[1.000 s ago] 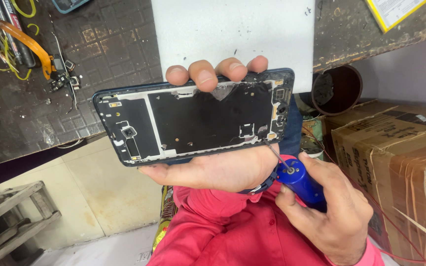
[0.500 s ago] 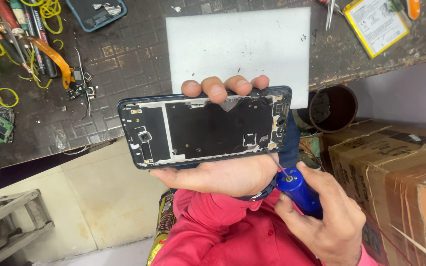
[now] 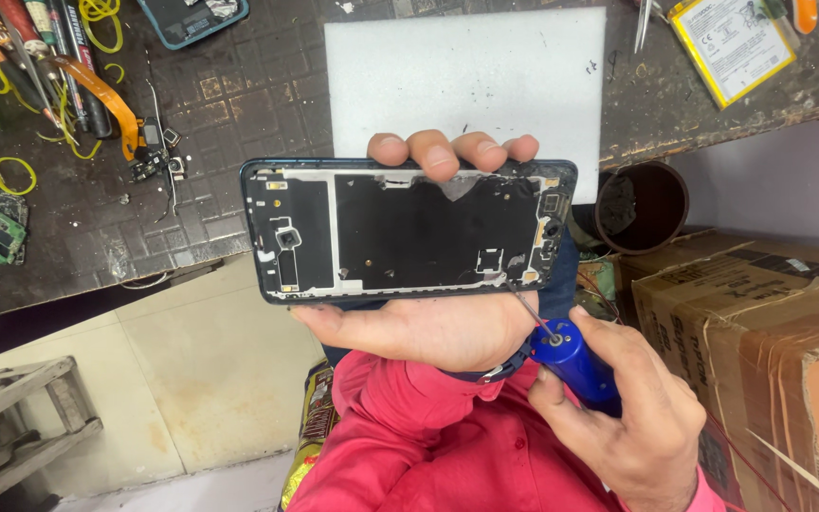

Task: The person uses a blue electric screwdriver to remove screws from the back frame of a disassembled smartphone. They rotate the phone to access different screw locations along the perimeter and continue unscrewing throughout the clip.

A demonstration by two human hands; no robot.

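An opened phone frame [image 3: 408,230], back cover off and dark inner plate exposed, is held level as a blue screwdriver's [image 3: 575,365] thin tip meets its lower right corner.

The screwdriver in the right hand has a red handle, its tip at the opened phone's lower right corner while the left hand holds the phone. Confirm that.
Wrong on colour: the head view shows the screwdriver handle is blue. The rest stands: right hand, opened phone, left hand.
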